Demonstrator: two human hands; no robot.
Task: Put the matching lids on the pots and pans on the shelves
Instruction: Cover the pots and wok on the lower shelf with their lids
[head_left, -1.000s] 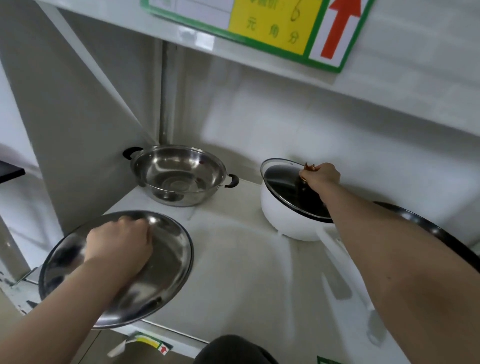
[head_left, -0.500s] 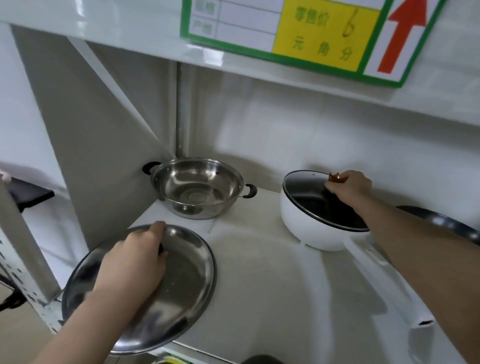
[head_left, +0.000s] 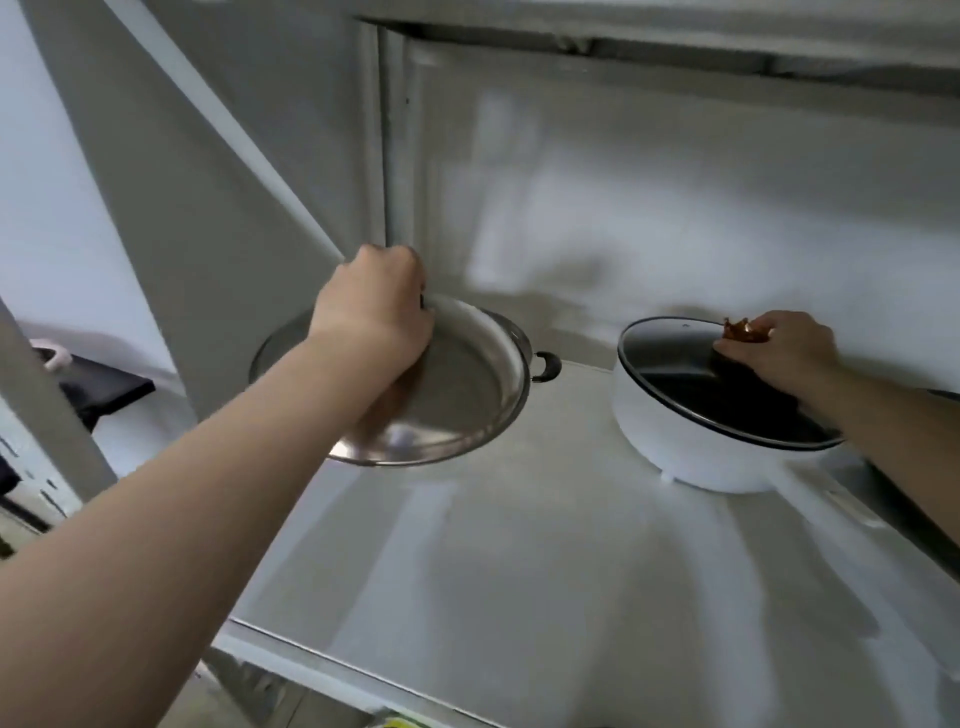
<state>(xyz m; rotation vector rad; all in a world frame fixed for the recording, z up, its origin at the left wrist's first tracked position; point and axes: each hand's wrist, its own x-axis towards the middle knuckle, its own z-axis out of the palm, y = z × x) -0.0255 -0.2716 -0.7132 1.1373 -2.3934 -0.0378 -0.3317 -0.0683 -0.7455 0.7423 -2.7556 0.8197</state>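
My left hand (head_left: 371, 312) grips the knob of a round steel lid (head_left: 457, 400) and holds it over the steel pot at the back left of the shelf. The lid hides almost all of that pot; only its black right handle (head_left: 548, 366) shows. My right hand (head_left: 779, 353) holds the brown knob of a glass lid (head_left: 685, 384) with a dark rim. That lid lies tilted on the white pot (head_left: 670, 441) at the right.
The white shelf board (head_left: 545, 571) runs forward to its front edge near the bottom. A grey side panel (head_left: 218, 218) closes off the left, close behind the steel pot. A dark pan rim (head_left: 914, 499) shows at the far right under my forearm.
My left hand has carried the steel lid from the shelf's front left back and up over the steel pot. The right hand has stayed on the glass lid. The camera has moved closer.
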